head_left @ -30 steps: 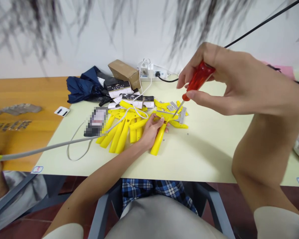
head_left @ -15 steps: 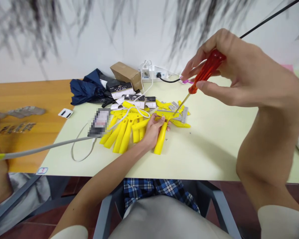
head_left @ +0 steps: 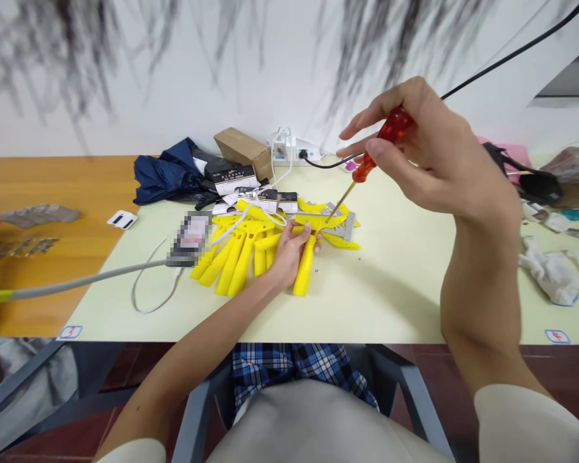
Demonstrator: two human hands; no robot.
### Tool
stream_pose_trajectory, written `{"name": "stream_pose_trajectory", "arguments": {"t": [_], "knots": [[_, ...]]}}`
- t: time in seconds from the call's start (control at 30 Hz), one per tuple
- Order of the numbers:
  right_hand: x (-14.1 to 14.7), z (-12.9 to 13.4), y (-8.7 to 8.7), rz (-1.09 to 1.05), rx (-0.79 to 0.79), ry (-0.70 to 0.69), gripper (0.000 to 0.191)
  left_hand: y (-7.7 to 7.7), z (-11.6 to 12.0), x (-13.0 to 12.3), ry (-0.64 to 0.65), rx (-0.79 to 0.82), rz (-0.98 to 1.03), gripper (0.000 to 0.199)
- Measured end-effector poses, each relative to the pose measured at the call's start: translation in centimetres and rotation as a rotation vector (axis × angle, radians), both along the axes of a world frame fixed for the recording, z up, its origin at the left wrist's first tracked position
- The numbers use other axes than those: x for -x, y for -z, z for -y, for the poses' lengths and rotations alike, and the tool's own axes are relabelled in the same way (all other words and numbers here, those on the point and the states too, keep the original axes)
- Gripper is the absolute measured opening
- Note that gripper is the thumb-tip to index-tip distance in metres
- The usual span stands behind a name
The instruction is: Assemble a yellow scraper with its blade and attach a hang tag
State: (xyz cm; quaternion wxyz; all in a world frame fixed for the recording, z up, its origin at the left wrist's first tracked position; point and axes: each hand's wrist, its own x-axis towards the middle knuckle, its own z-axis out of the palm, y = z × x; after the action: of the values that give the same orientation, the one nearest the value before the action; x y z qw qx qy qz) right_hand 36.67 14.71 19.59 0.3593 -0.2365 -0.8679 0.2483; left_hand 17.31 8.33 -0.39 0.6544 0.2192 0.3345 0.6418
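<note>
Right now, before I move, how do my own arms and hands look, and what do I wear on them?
Your left arm and right arm are bare below short, pale cream sleeves, the left sleeve and the right sleeve. Your left hand and right hand wear no gloves, and no watch or bracelet shows.

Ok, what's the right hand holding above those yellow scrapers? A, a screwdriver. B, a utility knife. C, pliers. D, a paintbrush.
A: the right hand pinches a red-handled screwdriver, its thin shaft angled down toward the yellow scraper.
</note>
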Motion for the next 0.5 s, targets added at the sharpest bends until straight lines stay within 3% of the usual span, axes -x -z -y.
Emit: {"name": "stream_pose_trajectory", "arguments": {"t": [0.2, 0.37, 0.5], "knots": [[-0.3, -1.1, 0.7, -0.072, -0.214, 0.111, 0.021, -0.2, 0.2, 0.0, 0.030, -0.016, -0.010, 0.044], [-0.5, -2.4, 1.1, -0.031, -0.164, -0.187, 0.048, 0.2, 0.0, 0.0, 0.010, -0.016, 0.024, 0.049], [-0.7, -2.2, 1.2, -0.124, -0.170, -0.103, 0.044, -0.4, -0.1, 0.3, -0.008, 0.010, 0.070, 0.048]]}}
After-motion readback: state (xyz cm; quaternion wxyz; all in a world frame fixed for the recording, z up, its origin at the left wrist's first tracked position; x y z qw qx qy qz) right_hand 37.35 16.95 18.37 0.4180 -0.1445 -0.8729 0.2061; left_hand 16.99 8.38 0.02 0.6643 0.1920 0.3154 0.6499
